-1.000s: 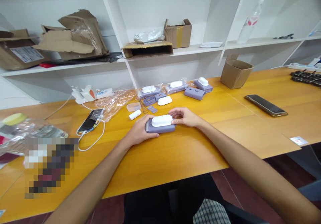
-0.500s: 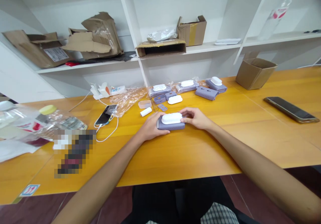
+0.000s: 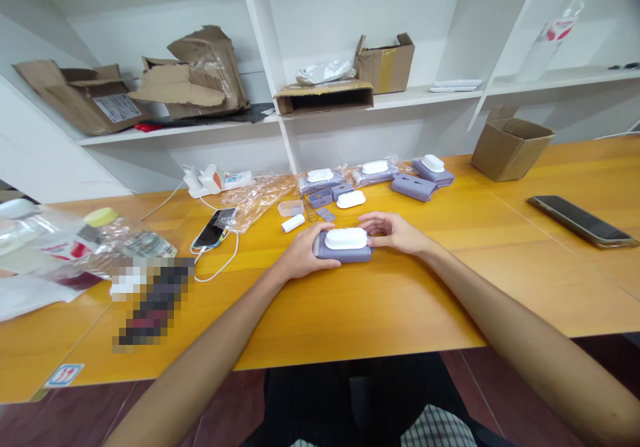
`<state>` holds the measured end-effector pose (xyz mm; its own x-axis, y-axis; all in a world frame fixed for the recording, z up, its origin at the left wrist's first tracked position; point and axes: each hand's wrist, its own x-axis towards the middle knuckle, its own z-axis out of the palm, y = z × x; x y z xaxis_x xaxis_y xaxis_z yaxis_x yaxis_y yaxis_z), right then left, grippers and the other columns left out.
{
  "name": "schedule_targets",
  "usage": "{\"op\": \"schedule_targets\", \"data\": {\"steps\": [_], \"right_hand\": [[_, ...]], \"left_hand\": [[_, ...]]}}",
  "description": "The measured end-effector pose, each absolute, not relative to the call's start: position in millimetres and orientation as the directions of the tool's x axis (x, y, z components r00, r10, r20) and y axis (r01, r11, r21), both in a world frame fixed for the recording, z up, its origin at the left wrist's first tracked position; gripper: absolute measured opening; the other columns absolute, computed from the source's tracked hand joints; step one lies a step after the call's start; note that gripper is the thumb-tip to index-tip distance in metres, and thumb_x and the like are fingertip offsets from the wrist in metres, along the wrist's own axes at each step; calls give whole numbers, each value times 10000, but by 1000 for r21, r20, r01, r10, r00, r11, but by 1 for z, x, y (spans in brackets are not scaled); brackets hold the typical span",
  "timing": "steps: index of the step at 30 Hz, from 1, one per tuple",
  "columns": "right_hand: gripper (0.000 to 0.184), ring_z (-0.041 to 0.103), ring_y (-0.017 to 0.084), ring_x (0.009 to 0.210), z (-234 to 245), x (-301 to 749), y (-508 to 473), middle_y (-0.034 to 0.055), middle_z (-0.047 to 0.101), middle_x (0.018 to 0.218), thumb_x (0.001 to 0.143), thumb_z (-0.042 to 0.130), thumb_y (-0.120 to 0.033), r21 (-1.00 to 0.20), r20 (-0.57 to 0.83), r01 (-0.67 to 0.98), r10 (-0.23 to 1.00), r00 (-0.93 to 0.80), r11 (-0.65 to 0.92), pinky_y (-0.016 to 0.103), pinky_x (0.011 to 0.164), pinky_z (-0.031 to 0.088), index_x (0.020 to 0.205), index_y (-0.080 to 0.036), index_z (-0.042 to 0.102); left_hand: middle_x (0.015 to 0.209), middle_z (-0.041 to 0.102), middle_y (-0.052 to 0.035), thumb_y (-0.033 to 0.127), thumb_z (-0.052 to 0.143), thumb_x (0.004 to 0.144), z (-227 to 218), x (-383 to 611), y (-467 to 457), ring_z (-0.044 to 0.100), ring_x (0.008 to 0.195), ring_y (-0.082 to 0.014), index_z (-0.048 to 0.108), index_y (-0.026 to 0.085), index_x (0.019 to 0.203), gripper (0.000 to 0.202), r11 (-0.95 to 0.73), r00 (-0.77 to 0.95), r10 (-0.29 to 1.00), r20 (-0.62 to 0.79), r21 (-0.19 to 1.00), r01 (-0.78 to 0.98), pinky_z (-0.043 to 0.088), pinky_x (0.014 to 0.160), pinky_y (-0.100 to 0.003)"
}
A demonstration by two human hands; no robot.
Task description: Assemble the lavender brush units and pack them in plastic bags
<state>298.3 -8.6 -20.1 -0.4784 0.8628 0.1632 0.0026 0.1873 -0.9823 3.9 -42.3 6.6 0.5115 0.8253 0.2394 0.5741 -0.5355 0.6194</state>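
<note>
A purple-grey scrub brush (image 3: 347, 255) with a white oval bristle head on top lies sideways just above or on the table, in front of me. My left hand (image 3: 300, 255) grips its left end, thumb along the near side and fingers behind. At the right end, my right hand (image 3: 393, 233) has curled fingers, with thumb and fingertips at the corner of the body. Beyond the hands lie loose parts: a white oval brush head (image 3: 351, 199), a white cylinder (image 3: 293, 223), a clear oval cup (image 3: 291, 208), purple oval pieces (image 3: 321, 198) and thin springs (image 3: 311, 213).
More brushes (image 3: 376, 172) lie along the back, some on plastic wrap (image 3: 260, 200), beside a purple shell (image 3: 413, 187). A cardboard box (image 3: 513, 147) and a phone (image 3: 580, 220) are at right. A charging phone (image 3: 214, 228) and bottles (image 3: 130, 237) are at left.
The right hand's thumb and fingers have shifted slightly outward from the white head to the right corner of the brush. The left hand keeps its grip. The view has shifted a little.
</note>
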Motion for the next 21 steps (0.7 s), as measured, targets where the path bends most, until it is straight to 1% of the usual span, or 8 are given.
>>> {"op": "schedule_targets", "data": {"steps": [4, 8, 11, 13, 14, 17, 19, 21], "right_hand": [[574, 704, 217, 996, -17, 299, -12, 86, 765, 1154, 694, 914, -334, -973, 185, 30, 850, -493, 229, 443, 955, 579, 1212, -219, 698], [620, 714, 218, 993, -12, 302, -12, 71, 770, 1108, 667, 930, -351, -979, 154, 32, 827, -541, 203, 426, 937, 586, 1224, -218, 692], [595, 735, 235, 999, -11, 304, -11, 79, 783, 1093, 696, 914, -399, -983, 130, 39, 826, -548, 181, 438, 938, 590, 1217, -210, 697], [489, 737, 262, 1072, -12, 306, -9, 99, 786, 1145, 792, 837, -456, -972, 158, 77, 862, -483, 221, 475, 1009, 565, 1196, -209, 715], [438, 729, 279, 1119, -14, 307, -8, 111, 784, 1178, 843, 785, -478, -959, 181, 122, 881, -437, 257, 498, 1053, 542, 1182, -208, 728], [397, 699, 338, 1203, -20, 310, -2, 147, 762, 1264, 932, 658, -482, -846, 262, 380, 913, -312, 373, 565, 1123, 488, 1192, -198, 756], [434, 656, 369, 1279, -25, 310, 1, 165, 719, 1356, 955, 606, -436, -694, 302, 578, 903, -307, 429, 583, 1159, 452, 1284, -182, 734], [510, 543, 379, 1423, -30, 309, 2, 164, 624, 1496, 974, 557, -395, -522, 293, 714, 884, -363, 466, 582, 1215, 386, 1422, -172, 653]], "left_hand": [[1378, 639, -92, 511, 879, 718, 8, 7, -47, 593, 1308, -334, 544, 245, 1360, 772, -551, 524, 818, 238, 589, 591, 464, 1133, -474], [1469, 587, -112, 610, 828, 747, 8, 8, -50, 540, 1380, -358, 503, 257, 1446, 847, -558, 554, 803, 217, 600, 573, 413, 1185, -512], [1411, 638, -114, 722, 562, 914, 8, 4, -46, 595, 1331, -320, 503, 246, 1466, 731, -520, 583, 789, 194, 716, 466, 448, 1163, -484], [1336, 688, -110, 679, 343, 1019, 7, 1, -41, 648, 1264, -281, 550, 237, 1422, 633, -479, 554, 807, 205, 777, 409, 488, 1128, -454], [1317, 702, -111, 638, 285, 1046, 6, -2, -38, 660, 1244, -272, 584, 229, 1383, 609, -472, 523, 823, 221, 777, 415, 496, 1121, -450], [1287, 723, -113, 503, 308, 1069, 2, -8, -28, 660, 1226, -271, 669, 206, 1267, 508, -502, 433, 857, 281, 649, 572, 483, 1135, -483], [1296, 726, -110, 402, 370, 1047, -1, -12, -22, 646, 1244, -272, 688, 208, 1260, 429, -526, 434, 850, 299, 523, 671, 466, 1153, -504], [1365, 702, -112, 327, 410, 1016, -4, -15, -19, 618, 1305, -271, 689, 210, 1287, 406, -549, 466, 836, 289, 438, 712, 441, 1181, -520]]}}
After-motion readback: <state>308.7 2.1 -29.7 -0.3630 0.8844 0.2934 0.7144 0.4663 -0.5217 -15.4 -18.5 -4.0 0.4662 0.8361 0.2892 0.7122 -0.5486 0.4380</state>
